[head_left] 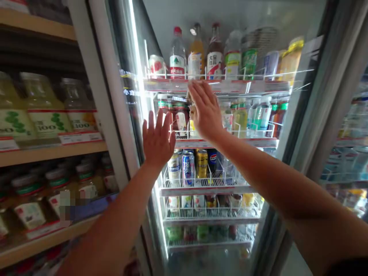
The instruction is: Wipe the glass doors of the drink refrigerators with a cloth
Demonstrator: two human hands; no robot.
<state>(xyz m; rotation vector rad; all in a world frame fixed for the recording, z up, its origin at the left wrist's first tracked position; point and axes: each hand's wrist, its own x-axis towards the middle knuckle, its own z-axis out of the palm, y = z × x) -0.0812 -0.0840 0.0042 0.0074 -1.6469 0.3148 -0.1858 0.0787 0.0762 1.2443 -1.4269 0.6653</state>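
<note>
In a shop aisle, wooden shelves point(51, 151) of jars point(47, 111) sit left of a lit glass-door drinks fridge point(230, 15). The left hand point(158, 140) is spread wide and empty. The right hand point(205, 111) is flat and open too, right in front of a small yellow bottle point(192, 124) standing upright on the second white wire shelf point(253, 142).

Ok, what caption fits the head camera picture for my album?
Open left hand and right hand reach toward a fridge of bottles and cans.

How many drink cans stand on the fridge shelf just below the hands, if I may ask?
4, in a row: a white can, a blue-and-white can, a gold can, a dark blue can. More may be hidden behind them.
</note>
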